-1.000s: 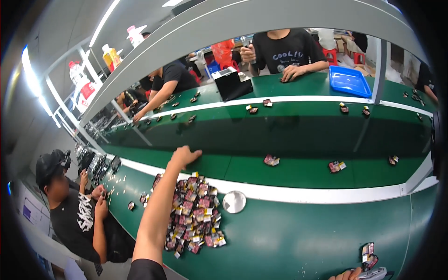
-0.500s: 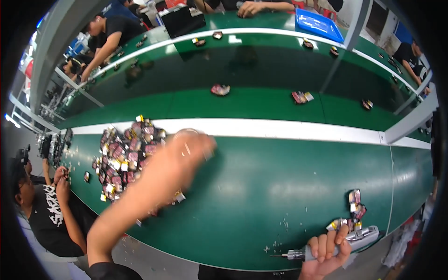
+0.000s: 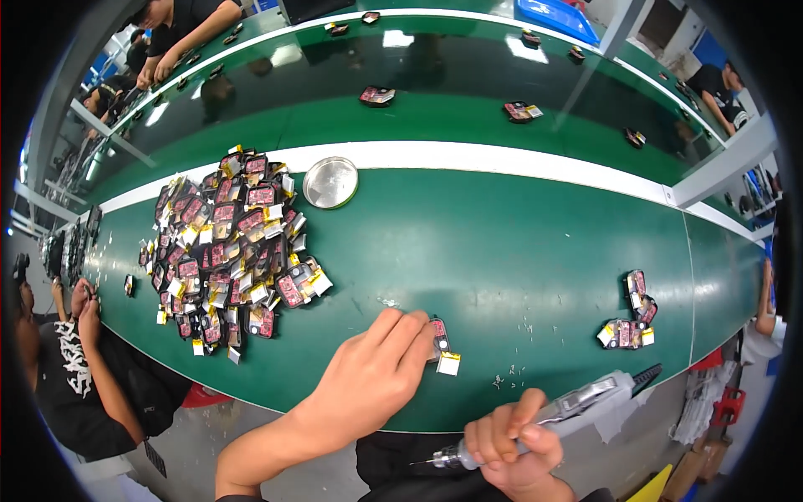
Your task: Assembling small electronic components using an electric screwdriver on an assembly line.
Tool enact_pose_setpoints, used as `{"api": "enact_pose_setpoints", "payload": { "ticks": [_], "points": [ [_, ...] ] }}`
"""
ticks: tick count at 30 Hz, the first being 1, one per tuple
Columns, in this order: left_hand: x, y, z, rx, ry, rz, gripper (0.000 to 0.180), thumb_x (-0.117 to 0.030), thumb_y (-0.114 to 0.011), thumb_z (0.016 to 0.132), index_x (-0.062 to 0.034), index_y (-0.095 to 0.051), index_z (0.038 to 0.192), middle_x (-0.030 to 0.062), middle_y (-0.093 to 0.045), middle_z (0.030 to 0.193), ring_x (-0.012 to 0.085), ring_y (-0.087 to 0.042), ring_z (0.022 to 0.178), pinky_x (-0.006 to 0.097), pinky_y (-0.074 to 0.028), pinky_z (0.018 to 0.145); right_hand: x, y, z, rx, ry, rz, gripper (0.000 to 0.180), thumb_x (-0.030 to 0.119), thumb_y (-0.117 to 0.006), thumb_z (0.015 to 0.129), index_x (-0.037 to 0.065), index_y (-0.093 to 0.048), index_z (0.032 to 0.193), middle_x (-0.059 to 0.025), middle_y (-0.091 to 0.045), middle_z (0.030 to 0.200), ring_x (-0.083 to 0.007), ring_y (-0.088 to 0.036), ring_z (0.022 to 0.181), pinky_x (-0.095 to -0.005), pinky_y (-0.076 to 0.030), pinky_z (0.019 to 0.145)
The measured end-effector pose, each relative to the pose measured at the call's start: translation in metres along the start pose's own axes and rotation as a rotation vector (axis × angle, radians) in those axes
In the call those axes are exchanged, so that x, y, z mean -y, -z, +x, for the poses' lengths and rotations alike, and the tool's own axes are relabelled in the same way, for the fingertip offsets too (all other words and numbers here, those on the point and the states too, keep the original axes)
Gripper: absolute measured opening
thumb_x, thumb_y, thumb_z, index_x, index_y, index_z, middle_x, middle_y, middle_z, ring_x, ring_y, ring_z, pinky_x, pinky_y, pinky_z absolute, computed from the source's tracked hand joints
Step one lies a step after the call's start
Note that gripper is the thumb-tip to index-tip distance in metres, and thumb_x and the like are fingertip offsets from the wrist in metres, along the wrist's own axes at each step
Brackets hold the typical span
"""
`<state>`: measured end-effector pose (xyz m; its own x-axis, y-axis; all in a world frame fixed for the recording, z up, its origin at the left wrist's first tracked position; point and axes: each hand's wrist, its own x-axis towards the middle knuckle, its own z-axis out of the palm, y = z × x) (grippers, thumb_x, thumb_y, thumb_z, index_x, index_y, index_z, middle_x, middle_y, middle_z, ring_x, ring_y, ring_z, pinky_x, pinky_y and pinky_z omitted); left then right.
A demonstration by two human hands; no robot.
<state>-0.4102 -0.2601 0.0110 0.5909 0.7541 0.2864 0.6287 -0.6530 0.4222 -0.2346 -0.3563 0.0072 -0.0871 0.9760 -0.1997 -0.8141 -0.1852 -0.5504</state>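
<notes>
My left hand (image 3: 376,368) is closed at the near part of the green table. Its fingertips are at the left side of a small black-cased circuit board module (image 3: 441,336), which has a pink board and a silver pouch battery hanging toward me. The hand partly hides this module. My right hand (image 3: 514,439) is wrapped round a grey electric screwdriver (image 3: 585,397) at the table's front edge, its thin bit pointing left. A large pile of similar modules (image 3: 222,243) lies to the left. Beside the pile sits a round shallow metal dish (image 3: 331,182).
Several more modules (image 3: 627,333) lie together at the right. Small white scraps (image 3: 506,376) dot the table. Beyond a white rail (image 3: 468,155), modules (image 3: 523,111) rest on a dark-and-green conveyor. A co-worker (image 3: 79,368) sits at the left; others work across the line.
My left hand has come back from over the metal dish to the near table, where a module now shows at its fingers. My right hand has shifted left with the screwdriver, and the view has tilted down.
</notes>
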Motion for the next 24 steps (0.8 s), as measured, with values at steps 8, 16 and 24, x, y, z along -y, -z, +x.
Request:
{"api": "enact_pose_setpoints", "payload": {
  "ticks": [8, 16, 24],
  "points": [
    [-0.018, -0.013, -0.013, 0.017, -0.17, 0.096, 0.029, -0.004, -0.063, 0.067, 0.0109, -0.06, 0.092, 0.0159, -0.058, 0.095, 0.0264, -0.057, 0.087, 0.031, -0.053, 0.066, -0.025, -0.011, -0.015, -0.104, -0.056, 0.013, 0.011, 0.017, -0.051, 0.093, 0.008, -0.045, 0.09, -0.0024, -0.041, 0.064, -0.0146, -0.041, 0.053, -0.0288, -0.036, 0.057],
    [-0.038, -0.017, -0.034, 0.038, -0.173, 0.116, 0.029, -0.005, -0.065, 0.066, 0.0128, -0.063, 0.089, 0.0234, -0.062, 0.104, 0.031, -0.061, 0.093, 0.033, -0.055, 0.074, -0.001, -0.017, -0.007, -0.05, -0.099, 0.009, 0.017, 0.021, -0.055, 0.092, 0.008, -0.045, 0.09, -0.0029, -0.039, 0.063, -0.0145, -0.039, 0.053, -0.0295, -0.036, 0.058],
    [-0.043, -0.015, -0.035, 0.059, -0.161, 0.161, 0.026, -0.001, -0.064, 0.069, 0.0135, -0.065, 0.09, 0.0247, -0.064, 0.106, 0.032, -0.063, 0.097, 0.032, -0.055, 0.079, 0.05, -0.014, 0.044, 0.25, 0.366, -0.358, 0.026, 0.03, -0.045, 0.097, 0.009, -0.04, 0.083, -0.001, -0.043, 0.054, -0.0113, -0.046, 0.042, -0.0268, -0.041, 0.045]
  ]
}}
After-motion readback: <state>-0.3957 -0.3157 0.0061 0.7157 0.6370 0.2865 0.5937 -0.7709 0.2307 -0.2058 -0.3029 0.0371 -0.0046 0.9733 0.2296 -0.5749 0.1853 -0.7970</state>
